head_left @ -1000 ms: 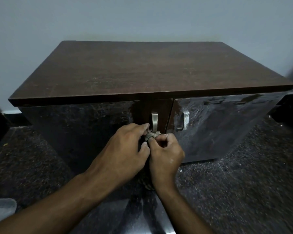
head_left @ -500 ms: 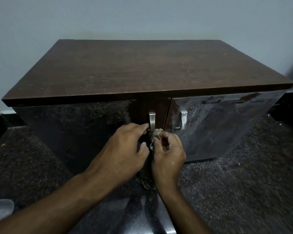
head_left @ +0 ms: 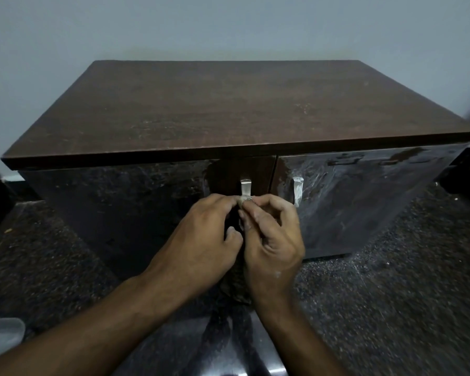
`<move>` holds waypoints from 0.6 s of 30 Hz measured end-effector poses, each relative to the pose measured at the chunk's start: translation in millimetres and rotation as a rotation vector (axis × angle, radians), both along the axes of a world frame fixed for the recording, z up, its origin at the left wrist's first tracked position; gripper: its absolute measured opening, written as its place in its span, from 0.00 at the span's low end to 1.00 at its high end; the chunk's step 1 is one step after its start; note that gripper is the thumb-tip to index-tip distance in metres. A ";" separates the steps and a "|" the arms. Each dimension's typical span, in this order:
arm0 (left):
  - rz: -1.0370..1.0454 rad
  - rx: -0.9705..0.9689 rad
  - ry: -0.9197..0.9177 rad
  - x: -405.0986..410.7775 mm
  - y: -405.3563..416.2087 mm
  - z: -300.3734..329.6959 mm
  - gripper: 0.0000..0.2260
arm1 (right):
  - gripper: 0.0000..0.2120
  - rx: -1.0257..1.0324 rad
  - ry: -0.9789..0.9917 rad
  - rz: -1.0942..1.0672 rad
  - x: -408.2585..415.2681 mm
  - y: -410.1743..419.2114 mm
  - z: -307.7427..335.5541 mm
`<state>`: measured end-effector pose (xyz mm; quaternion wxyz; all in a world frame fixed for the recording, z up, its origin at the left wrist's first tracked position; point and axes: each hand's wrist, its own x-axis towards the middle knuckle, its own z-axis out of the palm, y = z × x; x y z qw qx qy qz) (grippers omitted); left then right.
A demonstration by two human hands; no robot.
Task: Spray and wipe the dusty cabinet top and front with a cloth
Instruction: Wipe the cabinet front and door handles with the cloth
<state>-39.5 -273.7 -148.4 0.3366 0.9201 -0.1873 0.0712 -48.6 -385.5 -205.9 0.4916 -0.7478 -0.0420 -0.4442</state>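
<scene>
Both hands meet at the cabinet (head_left: 228, 109) front: left hand (head_left: 201, 240) and right hand (head_left: 272, 234) pinch a small grubby cloth (head_left: 245, 198) around the left door handle (head_left: 245, 187). Both doors are closed, contents unseen; the right handle (head_left: 297, 189) stands apart.

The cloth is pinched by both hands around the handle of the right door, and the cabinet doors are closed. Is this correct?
Not quite. The head view shows both hands, left hand and right hand, pinching the cloth around the left door's handle. The right door's handle is untouched. Both doors do look closed.
</scene>
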 end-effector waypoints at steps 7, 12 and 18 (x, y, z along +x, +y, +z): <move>-0.005 -0.044 0.024 1.5 1.9 0.6 0.21 | 0.05 -0.155 -0.057 -0.071 21.3 -4.3 25.1; 0.010 -0.093 0.037 0.8 1.0 3.2 0.21 | 0.10 -0.251 -0.028 -0.052 1.1 -7.6 -8.6; 0.030 -0.133 0.055 0.7 -3.3 5.4 0.21 | 0.15 -0.156 0.007 0.004 5.0 -6.0 -11.2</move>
